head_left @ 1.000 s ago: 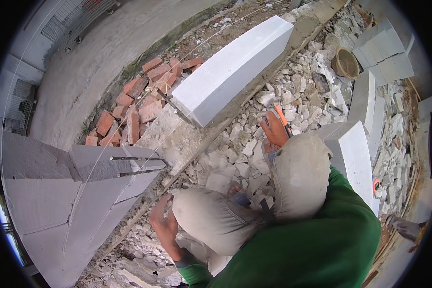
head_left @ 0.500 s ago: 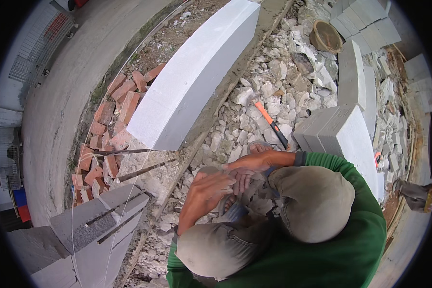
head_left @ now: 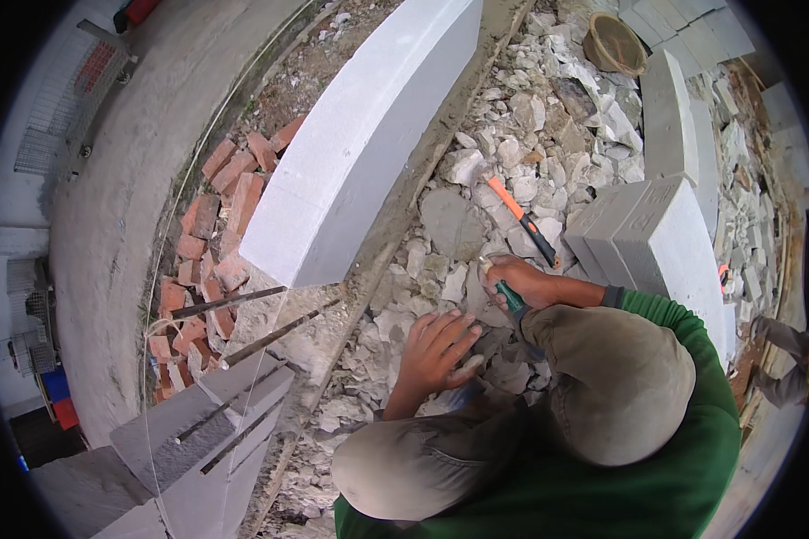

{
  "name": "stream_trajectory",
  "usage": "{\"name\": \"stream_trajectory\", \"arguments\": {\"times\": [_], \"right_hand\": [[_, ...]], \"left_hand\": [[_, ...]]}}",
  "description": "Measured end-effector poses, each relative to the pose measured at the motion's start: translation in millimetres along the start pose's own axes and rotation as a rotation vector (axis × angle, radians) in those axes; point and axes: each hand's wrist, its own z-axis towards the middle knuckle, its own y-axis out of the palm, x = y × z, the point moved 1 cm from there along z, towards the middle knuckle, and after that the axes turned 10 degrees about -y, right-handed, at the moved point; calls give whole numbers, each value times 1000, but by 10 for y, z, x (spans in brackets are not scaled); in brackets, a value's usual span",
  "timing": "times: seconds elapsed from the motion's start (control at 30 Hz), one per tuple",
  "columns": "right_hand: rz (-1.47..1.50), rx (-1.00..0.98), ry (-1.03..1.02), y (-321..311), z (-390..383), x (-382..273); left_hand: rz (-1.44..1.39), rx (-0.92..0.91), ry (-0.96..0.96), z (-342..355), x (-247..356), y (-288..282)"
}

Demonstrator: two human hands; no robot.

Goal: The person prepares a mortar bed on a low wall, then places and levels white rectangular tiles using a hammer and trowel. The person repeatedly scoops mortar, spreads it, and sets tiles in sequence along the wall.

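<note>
My right hand is closed round the green handle of a trowel. Its rounded, grey-coated blade lies over the broken rubble ahead of the hand. My left hand holds nothing; its fingers are stretched out and slightly spread, in front of my left knee. Just beyond my right hand, a tool with an orange and black handle rests on the stones. To the left, a long white block runs along a mortar strip.
Red bricks are heaped left of the long block. Steel bars stick out near the cut grey blocks and a taut string. More blocks stand at my right, with a bucket farther off.
My hands were together over my feet and are now apart. My right hand has moved right, with the trowel now visible in it; my left has opened out.
</note>
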Motion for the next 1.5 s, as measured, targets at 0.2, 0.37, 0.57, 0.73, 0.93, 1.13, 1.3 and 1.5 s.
{"name": "stream_trajectory", "arguments": {"times": [0.2, 0.37, 0.57, 0.73, 0.93, 1.13, 1.3, 1.5], "right_hand": [[117, 169, -302, 174, 757, -13], [254, 79, -292, 433, 1077, 59], [309, 79, -271, 520, 1038, 56], [204, 165, -234, 536, 1015, 42], [211, 215, -256, 655, 938, 104], [239, 150, -203, 777, 871, 230], [207, 4, -202, 896, 901, 454], [295, -141, -165, 974, 934, 590]], "left_hand": [[136, 404, -348, -994, -384, -510], [-800, 923, -962, -1733, 54, -1346], [-595, 1034, -791, -1559, 995, -1909], [-22, 821, -793, -1087, 1308, -1910], [364, 562, -890, -804, 1315, -1756], [412, 566, -865, -790, 1335, -1778], [412, 573, -871, -790, 1375, -1760], [393, 554, -859, -713, 1376, -1743]]}}
